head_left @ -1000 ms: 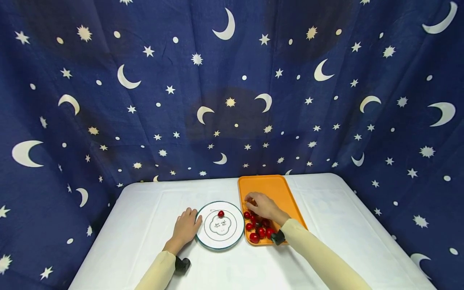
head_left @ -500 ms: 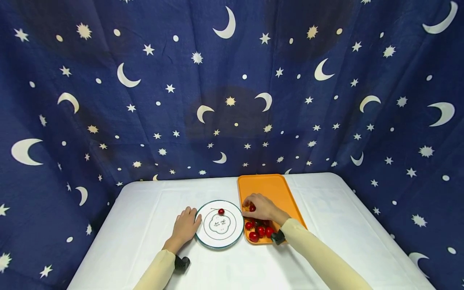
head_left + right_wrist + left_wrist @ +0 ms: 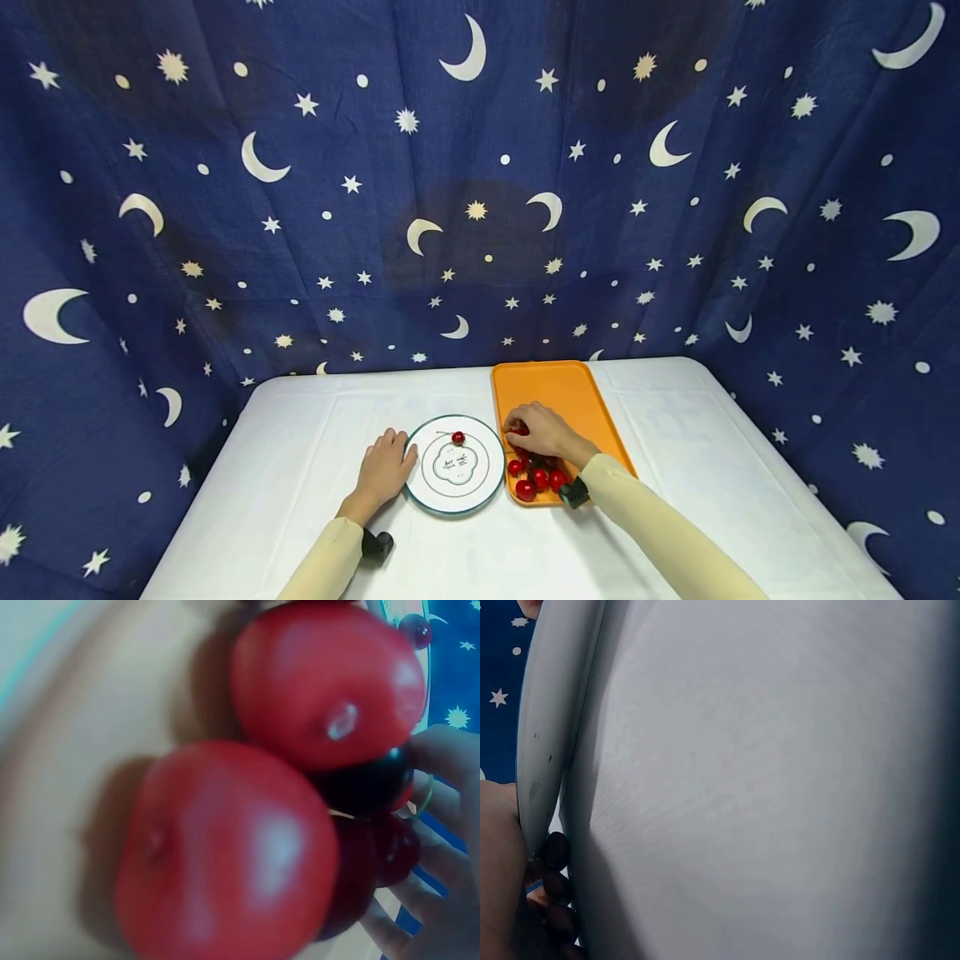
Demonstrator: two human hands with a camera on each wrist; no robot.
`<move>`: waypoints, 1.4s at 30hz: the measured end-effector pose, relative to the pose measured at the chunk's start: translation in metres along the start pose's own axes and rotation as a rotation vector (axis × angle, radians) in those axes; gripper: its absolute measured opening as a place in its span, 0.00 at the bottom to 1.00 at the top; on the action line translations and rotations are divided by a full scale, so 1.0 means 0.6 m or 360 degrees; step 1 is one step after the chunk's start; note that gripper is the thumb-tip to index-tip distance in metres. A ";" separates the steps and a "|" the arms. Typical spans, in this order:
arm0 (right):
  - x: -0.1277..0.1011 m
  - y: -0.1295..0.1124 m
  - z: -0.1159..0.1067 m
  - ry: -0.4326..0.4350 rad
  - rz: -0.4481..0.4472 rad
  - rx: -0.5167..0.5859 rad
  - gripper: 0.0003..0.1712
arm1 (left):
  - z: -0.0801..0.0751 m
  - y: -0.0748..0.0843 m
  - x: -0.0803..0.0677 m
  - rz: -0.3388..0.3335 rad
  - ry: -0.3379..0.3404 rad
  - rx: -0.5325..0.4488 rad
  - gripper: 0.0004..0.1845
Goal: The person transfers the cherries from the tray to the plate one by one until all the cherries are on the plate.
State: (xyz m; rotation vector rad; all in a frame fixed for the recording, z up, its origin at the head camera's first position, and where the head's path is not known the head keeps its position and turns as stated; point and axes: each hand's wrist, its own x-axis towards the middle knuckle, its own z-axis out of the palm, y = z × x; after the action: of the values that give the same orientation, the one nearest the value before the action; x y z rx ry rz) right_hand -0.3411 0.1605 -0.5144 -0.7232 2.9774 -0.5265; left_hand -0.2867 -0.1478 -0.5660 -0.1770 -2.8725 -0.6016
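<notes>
One white plate with a dark green rim (image 3: 483,479) and one orange tray (image 3: 551,387) sit on the white bench (image 3: 660,433), the plate just beside the tray's left edge; the tray's far edge lies along the bench's far edge. On the plate, towards its far rim, rests one cherry (image 3: 458,437), its single stem pointing left. The left hand (image 3: 382,469) rests at the plate's left edge in a relaxed, unclenched grip, its thumb over the rim. The right hand (image 3: 546,427) reaches over the tray's left edge, its grip narrow, thumb and fingers curled round one red fruit (image 3: 520,428). Four bright red fruits (image 3: 540,478) show clearly in the tray's near left corner (darker ones crowd behind them, partly hidden, so I cannot count the whole heap). Two sleeves (image 3: 660,522), both cream, cover the arms, and two black wrist cameras (image 3: 377,547) show. One blue curtain (image 3: 480,133) hangs beyond the bench's far edge.
</notes>
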 end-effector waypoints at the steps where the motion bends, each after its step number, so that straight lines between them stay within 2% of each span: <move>1: 0.001 0.000 0.000 0.0000 0.0001 0.0001 0.09 | -0.001 0.000 0.001 0.0000 -0.0007 0.0000 0.17; 13: 0.004 0.002 0.005 0.0010 0.0000 0.0074 0.06 | -0.005 0.003 0.000 -0.0019 -0.0043 -0.0015 0.15; 20: 0.006 0.004 0.006 0.0095 -0.0077 0.0135 0.02 | -0.005 0.002 -0.002 -0.0003 -0.0030 -0.0046 0.14; 37: 0.008 0.007 0.006 0.0220 -0.0133 0.0179 0.08 | -0.003 -0.001 0.001 0.0004 -0.0018 -0.0030 0.14; 42: 0.008 0.009 0.005 0.0309 -0.0223 0.0154 0.08 | -0.004 0.001 0.000 -0.0004 -0.0027 -0.0031 0.15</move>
State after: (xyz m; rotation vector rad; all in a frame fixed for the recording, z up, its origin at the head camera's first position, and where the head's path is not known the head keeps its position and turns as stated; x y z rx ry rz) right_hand -0.3475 0.1616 -0.5188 -0.9263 3.0637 -0.7864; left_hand -0.2862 -0.1484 -0.5634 -0.1822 -2.8844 -0.6318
